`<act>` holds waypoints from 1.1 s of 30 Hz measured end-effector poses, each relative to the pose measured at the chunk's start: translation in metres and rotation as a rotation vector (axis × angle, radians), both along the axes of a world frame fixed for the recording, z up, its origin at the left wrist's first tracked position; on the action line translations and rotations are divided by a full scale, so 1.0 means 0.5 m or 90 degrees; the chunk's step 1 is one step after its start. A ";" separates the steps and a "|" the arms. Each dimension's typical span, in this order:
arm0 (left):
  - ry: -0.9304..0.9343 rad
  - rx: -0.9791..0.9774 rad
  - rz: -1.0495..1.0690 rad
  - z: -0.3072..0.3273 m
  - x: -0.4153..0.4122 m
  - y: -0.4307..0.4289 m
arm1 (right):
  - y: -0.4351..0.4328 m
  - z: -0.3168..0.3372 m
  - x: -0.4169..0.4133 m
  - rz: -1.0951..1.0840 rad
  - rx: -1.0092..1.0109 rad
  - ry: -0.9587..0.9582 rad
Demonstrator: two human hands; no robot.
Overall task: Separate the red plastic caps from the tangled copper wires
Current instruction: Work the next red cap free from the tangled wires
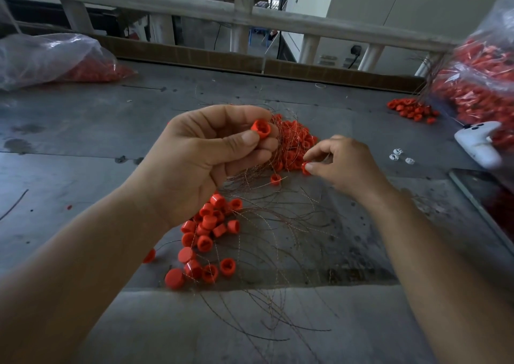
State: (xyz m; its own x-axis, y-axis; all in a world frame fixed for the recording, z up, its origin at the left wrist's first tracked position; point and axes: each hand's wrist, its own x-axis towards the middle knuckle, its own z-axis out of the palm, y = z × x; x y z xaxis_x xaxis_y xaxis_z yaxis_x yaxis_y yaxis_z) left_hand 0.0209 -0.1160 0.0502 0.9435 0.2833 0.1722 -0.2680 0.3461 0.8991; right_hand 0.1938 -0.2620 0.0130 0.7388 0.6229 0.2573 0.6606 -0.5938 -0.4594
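My left hand (pixel 200 158) is raised above the grey table and pinches a red cap (pixel 261 128) between thumb and fingers, with a bundle of copper wires (pixel 250 174) hanging from its grip. My right hand (pixel 342 163) pinches another red cap (pixel 306 168) at the edge of a tangled heap of caps and wires (pixel 292 144). A loose pile of separated red caps (pixel 207 238) lies below my left hand. Thin copper wires (pixel 281 252) fan out across the table toward me.
A clear bag of red caps (pixel 52 60) lies at the far left. A larger bag of caps with wires (pixel 484 85) stands at the right, with spilled caps (pixel 411 109) beside it. A white device (pixel 478 144), small white parts (pixel 400 155) and a dark tablet (pixel 489 205) lie at the right edge.
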 end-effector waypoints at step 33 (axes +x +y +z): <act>0.020 0.024 0.008 0.001 0.000 -0.008 | -0.008 0.009 0.008 0.000 0.166 0.087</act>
State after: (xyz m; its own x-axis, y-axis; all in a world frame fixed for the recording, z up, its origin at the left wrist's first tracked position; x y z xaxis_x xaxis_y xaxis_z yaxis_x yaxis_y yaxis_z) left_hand 0.0210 -0.1199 0.0506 0.9447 0.2896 0.1538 -0.2441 0.3081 0.9195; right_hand 0.1979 -0.2659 0.0178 0.7775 0.5492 0.3063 0.5821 -0.4440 -0.6812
